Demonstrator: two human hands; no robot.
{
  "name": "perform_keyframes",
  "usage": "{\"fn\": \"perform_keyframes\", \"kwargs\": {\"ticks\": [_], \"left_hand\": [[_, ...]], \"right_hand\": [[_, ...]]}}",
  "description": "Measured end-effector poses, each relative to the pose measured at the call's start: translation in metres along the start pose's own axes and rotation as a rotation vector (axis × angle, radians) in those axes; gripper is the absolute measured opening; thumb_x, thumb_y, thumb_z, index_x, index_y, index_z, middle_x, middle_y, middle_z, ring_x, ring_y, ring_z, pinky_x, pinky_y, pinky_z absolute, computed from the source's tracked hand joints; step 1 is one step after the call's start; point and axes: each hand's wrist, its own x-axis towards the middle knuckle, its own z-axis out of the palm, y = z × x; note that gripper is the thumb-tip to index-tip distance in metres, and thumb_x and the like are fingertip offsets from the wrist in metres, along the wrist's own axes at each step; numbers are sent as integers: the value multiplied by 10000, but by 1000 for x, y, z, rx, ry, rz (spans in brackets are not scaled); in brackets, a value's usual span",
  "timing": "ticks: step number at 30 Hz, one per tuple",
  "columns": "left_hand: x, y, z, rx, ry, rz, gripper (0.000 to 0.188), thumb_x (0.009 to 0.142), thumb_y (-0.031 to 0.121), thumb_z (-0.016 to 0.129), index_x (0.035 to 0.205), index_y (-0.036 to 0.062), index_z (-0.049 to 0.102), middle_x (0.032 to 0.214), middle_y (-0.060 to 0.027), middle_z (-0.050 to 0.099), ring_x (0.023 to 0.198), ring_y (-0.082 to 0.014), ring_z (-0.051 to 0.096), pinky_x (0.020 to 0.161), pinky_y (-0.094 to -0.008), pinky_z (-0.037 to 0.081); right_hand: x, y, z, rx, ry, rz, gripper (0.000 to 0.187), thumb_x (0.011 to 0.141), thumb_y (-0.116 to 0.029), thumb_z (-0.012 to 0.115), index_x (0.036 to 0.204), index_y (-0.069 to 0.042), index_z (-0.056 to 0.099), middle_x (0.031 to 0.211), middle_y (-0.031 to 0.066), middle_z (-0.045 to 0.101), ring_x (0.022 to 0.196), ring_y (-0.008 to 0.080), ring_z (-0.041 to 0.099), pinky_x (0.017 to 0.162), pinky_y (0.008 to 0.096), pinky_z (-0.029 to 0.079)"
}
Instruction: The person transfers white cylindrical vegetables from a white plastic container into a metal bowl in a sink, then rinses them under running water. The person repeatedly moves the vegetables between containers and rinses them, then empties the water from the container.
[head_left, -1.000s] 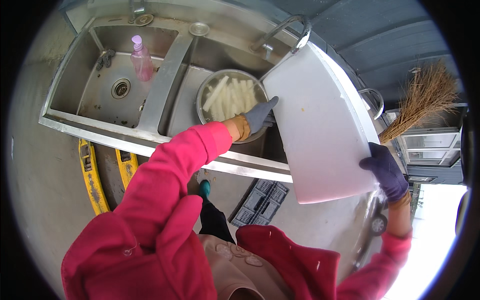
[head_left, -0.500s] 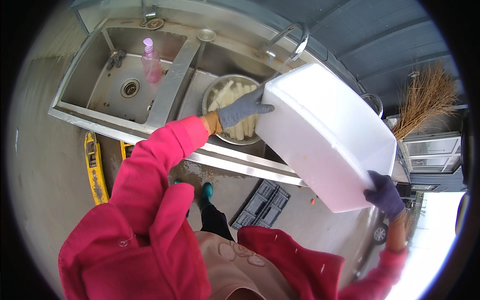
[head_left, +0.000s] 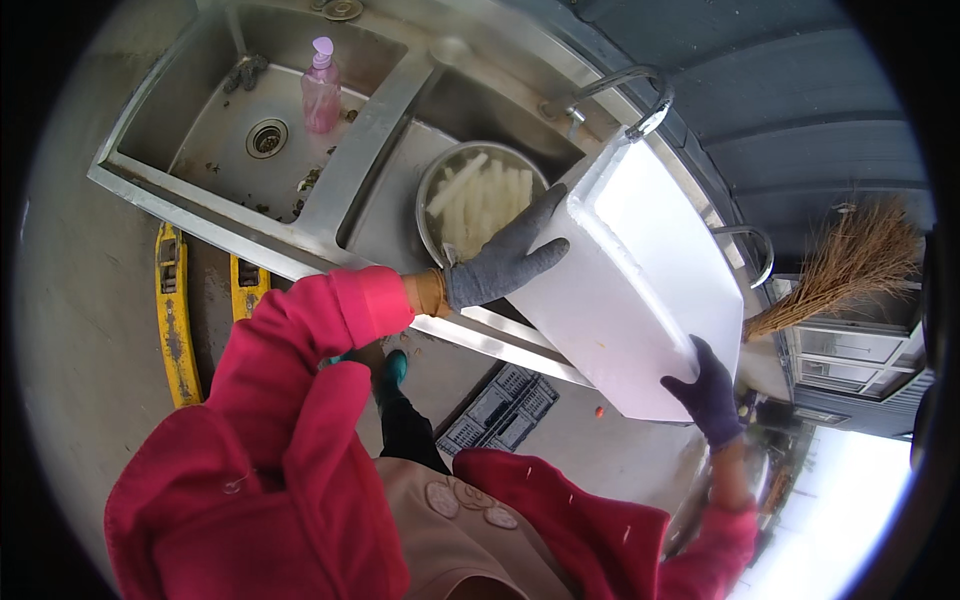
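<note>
A white foam box (head_left: 600, 310) is tilted over the right part of the steel sink, held between my two gloved hands. My left hand (head_left: 505, 255), in a grey glove, lies against the box's left end with the thumb apart from the fingers. At the lower right corner, my right hand (head_left: 705, 392) in a dark purple glove grips the box, thumb on its near side. Just beyond my left hand, a round metal bowl (head_left: 426, 190) stands in the right basin. Pale, stick-shaped pieces (head_left: 490, 200) lie in it; my left hand and the box hide part of the bowl.
A pink pump bottle (head_left: 321, 95) and a dark scrubber (head_left: 246, 73) are in the left basin (head_left: 215, 130). The curved faucet (head_left: 650, 90) stands close behind the box. A twig broom (head_left: 850, 260) leans at right. Grey crate (head_left: 500, 408) and yellow rails (head_left: 174, 320) lie below.
The box and both hands have shifted left and slightly closer in the view. My left hand has slid lower along the box's end, with its fingers laid flatter on it.
</note>
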Motion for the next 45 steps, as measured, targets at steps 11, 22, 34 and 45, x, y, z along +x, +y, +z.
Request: {"fn": "perform_keyframes", "kwargs": {"ticks": [11,22,34,45], "left_hand": [[74,-53,-17,-151,-227,-37,633,1024,365,401,1494,-20,222,1542,-196,245,1434,-272,241,1174,-343,197],[127,-80,6,-261,-278,105,597,1029,367,379,1483,-2,262,1507,-177,305,1397,-246,291,1159,-326,223],[151,-102,4,-315,-266,11,564,1035,370,355,1472,17,306,1469,-157,370,1358,-217,345,1142,-308,251],[163,-126,-5,-329,-262,-109,540,1041,372,333,1462,34,347,1435,-138,429,1321,-191,395,1126,-292,276]], "right_hand": [[36,-13,4,450,-125,147,329,771,-105,795,1035,17,642,885,117,698,761,149,613,731,334,517],[52,9,1,537,-123,236,315,792,-113,777,1050,11,644,916,86,693,801,140,612,749,333,512],[57,13,9,610,-132,230,331,770,-49,783,1059,21,640,924,80,695,821,133,613,770,328,514],[39,16,-1,397,-278,210,386,701,-146,847,1021,3,691,873,121,710,758,173,652,734,327,521]]}}
